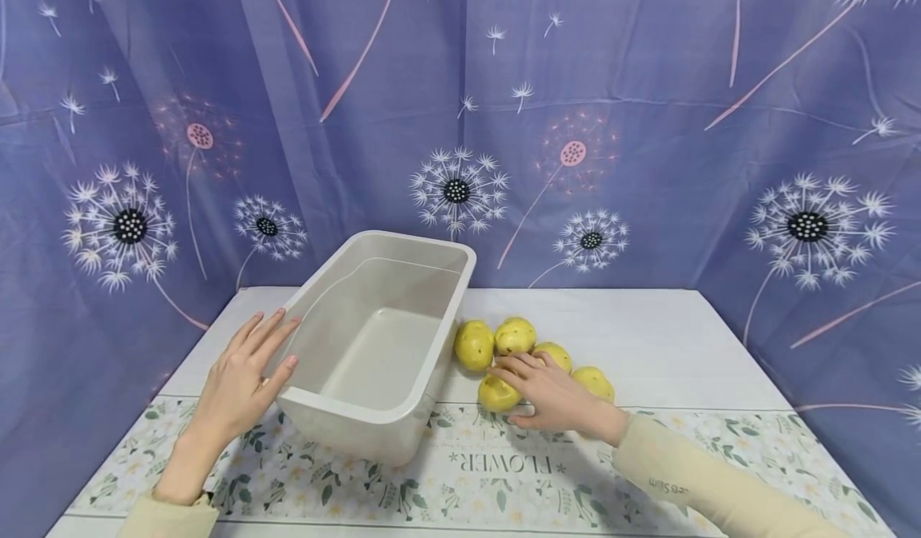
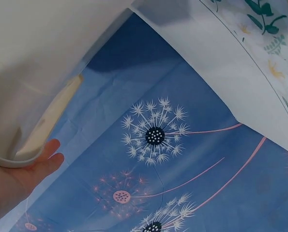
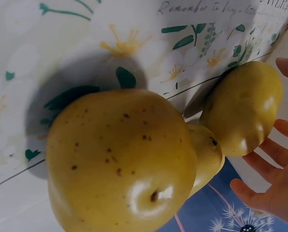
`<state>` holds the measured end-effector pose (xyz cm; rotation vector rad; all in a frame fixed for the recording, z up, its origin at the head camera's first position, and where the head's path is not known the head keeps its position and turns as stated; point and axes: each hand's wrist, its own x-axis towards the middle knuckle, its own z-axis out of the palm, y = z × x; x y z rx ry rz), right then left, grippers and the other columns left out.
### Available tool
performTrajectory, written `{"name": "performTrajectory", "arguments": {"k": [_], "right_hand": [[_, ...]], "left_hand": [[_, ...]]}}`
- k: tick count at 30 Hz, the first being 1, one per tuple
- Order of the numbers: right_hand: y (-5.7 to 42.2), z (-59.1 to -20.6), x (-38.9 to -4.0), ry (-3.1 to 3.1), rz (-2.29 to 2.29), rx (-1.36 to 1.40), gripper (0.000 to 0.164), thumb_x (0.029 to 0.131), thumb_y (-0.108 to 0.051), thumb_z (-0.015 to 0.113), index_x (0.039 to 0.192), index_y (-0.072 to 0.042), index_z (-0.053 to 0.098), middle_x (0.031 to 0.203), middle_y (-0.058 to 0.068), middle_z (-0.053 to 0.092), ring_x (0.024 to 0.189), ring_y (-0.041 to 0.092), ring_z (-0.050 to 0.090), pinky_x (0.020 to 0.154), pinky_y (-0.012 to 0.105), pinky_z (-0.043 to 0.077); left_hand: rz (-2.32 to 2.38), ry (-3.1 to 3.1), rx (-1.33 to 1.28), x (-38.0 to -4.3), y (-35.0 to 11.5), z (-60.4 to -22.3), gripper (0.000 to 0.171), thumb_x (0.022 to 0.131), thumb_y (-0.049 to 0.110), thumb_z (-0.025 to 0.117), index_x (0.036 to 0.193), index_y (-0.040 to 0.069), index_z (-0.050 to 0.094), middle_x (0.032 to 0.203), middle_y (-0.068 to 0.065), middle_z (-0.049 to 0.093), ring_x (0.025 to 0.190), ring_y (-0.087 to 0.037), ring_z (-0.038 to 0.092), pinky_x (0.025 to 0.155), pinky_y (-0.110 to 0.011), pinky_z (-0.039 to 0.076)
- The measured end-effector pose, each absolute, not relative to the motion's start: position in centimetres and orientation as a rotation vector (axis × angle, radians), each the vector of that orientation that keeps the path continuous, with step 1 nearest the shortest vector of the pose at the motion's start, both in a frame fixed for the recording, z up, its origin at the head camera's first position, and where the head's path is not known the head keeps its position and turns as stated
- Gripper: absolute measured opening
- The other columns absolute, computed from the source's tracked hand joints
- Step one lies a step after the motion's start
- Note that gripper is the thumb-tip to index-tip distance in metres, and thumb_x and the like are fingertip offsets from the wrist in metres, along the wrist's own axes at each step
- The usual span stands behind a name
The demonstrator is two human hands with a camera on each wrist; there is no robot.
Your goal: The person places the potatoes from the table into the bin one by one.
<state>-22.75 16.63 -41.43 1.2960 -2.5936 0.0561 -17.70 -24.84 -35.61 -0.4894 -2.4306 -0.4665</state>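
Note:
Several yellow, brown-speckled potatoes lie in a loose cluster right of a pale grey bin (image 1: 360, 408). My right hand (image 1: 550, 390) reaches over the cluster, its fingertips at the front potato (image 1: 498, 396). Seen from the right wrist, the fingers and thumb of that hand (image 3: 279, 188) are spread around the far side of one potato (image 3: 243, 108); whether they touch it I cannot tell. A bigger-looking potato (image 3: 114, 154) fills the foreground there. My left hand (image 1: 241, 378) rests on the bin's left rim with fingers extended.
Behind the front one lie other potatoes: left (image 1: 474, 346), back (image 1: 515, 334), middle (image 1: 554, 353) and right (image 1: 594, 383). A floral cloth strip (image 1: 504, 482) crosses the white table (image 1: 662, 346). Blue dandelion-print curtains (image 1: 360, 162) stand close behind and at both sides.

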Motion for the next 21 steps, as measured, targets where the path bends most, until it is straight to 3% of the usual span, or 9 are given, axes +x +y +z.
{"name": "performTrajectory", "arguments": {"k": [21], "right_hand": [[16.61,-41.82,-23.33,-2.613,-0.004,1.306,0.076,0.067,-0.04,0.072,0.132,-0.015,0.041,0.132,0.009,0.045,0.121,0.029,0.042,0.09,0.051,0.038]], "left_hand": [[-0.409,-2.44,-0.559,-17.68,-25.04,-35.64,0.043,0.086,0.029,0.053,0.127,0.015,0.051,0.132,-0.019,0.046,0.121,-0.044,0.037,0.095,-0.062,0.029]]}}
